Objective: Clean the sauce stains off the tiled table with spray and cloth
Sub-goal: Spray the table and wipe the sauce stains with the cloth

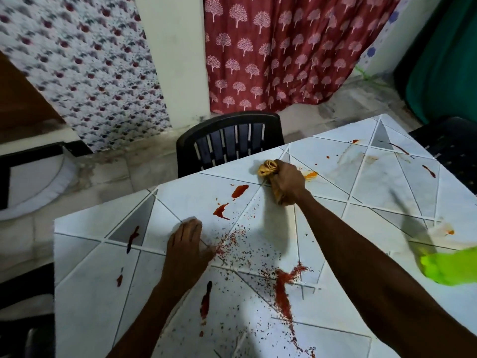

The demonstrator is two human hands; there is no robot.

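The white tiled table [87,267] carries red sauce stains [239,191] near the far edge, dark red streaks [206,302] close to me and scattered red powder [282,288] in the middle. My right hand [287,180] grips a bunched yellow cloth [267,168] and holds it down on the tabletop by the far edge, next to an orange smear [309,174]. My left hand [187,242] lies flat on the table with straight fingers, at the edge of the powder. No spray bottle is visible.
A bright green, blurred object [450,268] sits at the table's right edge. A black plastic chair [229,142] stands against the far side and another dark chair [454,143] at the right. Smeared stains [371,159] mark the far right tiles. Curtains hang behind.
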